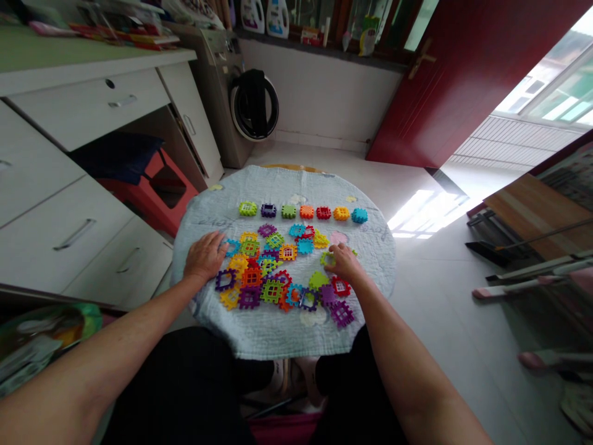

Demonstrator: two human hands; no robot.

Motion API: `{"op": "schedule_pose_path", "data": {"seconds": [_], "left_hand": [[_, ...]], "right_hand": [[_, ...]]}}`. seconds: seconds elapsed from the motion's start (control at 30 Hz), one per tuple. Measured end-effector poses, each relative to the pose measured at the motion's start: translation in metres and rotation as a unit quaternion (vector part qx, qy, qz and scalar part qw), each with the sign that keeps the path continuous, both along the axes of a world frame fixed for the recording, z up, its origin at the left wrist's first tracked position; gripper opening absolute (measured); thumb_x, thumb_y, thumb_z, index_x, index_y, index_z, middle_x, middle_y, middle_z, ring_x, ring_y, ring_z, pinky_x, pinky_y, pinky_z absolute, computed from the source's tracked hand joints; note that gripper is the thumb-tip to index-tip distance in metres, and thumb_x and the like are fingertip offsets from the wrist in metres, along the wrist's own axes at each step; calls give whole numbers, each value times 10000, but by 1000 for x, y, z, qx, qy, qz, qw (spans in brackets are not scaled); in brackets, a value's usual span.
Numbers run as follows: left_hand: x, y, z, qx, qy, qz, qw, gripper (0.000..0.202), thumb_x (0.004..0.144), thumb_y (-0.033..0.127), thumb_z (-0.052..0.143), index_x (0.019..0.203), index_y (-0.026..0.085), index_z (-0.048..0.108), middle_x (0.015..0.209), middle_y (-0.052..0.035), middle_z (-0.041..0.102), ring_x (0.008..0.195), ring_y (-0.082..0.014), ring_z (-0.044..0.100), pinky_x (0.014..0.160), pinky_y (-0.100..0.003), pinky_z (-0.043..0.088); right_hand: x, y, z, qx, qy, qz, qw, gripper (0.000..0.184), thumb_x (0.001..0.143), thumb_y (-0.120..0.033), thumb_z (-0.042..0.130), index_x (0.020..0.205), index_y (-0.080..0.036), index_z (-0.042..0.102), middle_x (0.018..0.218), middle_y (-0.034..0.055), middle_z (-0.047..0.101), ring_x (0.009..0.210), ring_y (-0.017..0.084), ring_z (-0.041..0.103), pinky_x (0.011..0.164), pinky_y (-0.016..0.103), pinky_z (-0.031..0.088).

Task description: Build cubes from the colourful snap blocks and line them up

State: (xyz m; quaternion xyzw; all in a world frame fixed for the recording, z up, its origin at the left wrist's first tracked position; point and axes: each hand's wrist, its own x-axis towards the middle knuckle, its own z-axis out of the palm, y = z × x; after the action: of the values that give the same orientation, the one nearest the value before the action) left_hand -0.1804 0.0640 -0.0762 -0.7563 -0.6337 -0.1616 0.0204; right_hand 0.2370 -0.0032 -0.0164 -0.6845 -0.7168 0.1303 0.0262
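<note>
My left hand lies flat at the left of a pile of toothed plastic building tiles, fingers stretched out toward a blue tile. My right hand is at the pile's right side, its fingers bent down onto a lime green tile; the hand partly covers that piece. Closer to me lie a green tile, a red window tile and a purple tile. Loose tiles in yellow, orange, purple, blue and red overlap between my hands, among them an orange window tile.
Behind the pile, several small assembled blocks stand in a row, from a lime one to a blue one. A pale blue cloth covers the round table. A red stool, a washing machine and a red door surround it.
</note>
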Motion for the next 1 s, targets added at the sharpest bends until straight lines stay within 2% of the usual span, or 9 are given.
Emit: {"op": "schedule_pose_path", "data": {"seconds": [0.13, 0.23, 0.33, 0.43, 0.57, 0.7, 0.83, 1.0], "left_hand": [[-1, 0, -1, 4, 7, 2, 1000, 538, 935, 437, 296, 1296, 146, 569, 1383, -150, 545, 1293, -293, 466, 1077, -439, 353], [-2, 1, -3, 9, 14, -2, 1000, 537, 941, 447, 292, 1296, 152, 566, 1387, -142, 543, 1296, -280, 465, 1083, -424, 347], [-2, 1, -4, 13, 13, -6, 1000, 530, 939, 447, 303, 1298, 157, 563, 1380, -136, 551, 1291, -272, 469, 1088, -418, 339], [-1, 0, -3, 13, 8, -1, 1000, 508, 934, 436, 320, 1301, 181, 562, 1372, -117, 561, 1288, -265, 472, 1092, -414, 336], [-1, 0, -2, 10, -2, 4, 1000, 502, 929, 431, 334, 1303, 188, 565, 1378, -114, 556, 1299, -269, 462, 1093, -417, 335], [-2, 1, -3, 8, 3, 0, 1000, 508, 935, 437, 326, 1310, 186, 559, 1387, -120, 547, 1302, -270, 457, 1091, -419, 336], [-2, 1, -3, 7, 2, 1, 1000, 516, 938, 440, 320, 1311, 175, 560, 1388, -126, 543, 1297, -271, 460, 1091, -418, 335], [-1, 1, -1, 3, -2, -4, 1000, 538, 941, 443, 305, 1305, 145, 565, 1385, -150, 541, 1296, -287, 457, 1090, -434, 333]], "right_hand": [[0, 0, 4, 31, 11, -30, 999, 361, 784, -314, 705, 1099, -170, 603, 1105, 116, 599, 1020, 234, 557, 849, 307, 403], [-6, -9, 8, -15, 47, 27, 998, 190, 819, -311, 665, 955, -183, 628, 953, 66, 649, 883, 187, 588, 766, 269, 399], [-17, -20, 10, -75, 52, 96, 991, 274, 777, -399, 701, 932, -186, 625, 914, 58, 668, 828, 183, 593, 706, 260, 388], [-27, -27, 12, -82, 23, 114, 990, 417, 716, -415, 735, 1021, -162, 607, 993, 101, 664, 893, 218, 595, 732, 278, 396], [-37, -29, 17, -74, 4, 109, 991, 453, 700, -313, 711, 1098, -139, 582, 1019, 126, 650, 912, 237, 591, 764, 301, 409], [-41, -28, 19, -59, 17, 109, 992, 370, 697, -252, 706, 1037, -151, 603, 1040, 123, 629, 921, 220, 571, 789, 293, 407], [-36, -21, 19, -52, 105, 91, 989, 137, 747, -131, 617, 880, -163, 608, 912, 60, 638, 824, 157, 550, 735, 247, 391], [-24, -12, 16, -46, 221, 23, 974, 155, 762, -70, 537, 856, -179, 596, 716, -22, 590, 632, 107, 493, 593, 213, 355]]}}
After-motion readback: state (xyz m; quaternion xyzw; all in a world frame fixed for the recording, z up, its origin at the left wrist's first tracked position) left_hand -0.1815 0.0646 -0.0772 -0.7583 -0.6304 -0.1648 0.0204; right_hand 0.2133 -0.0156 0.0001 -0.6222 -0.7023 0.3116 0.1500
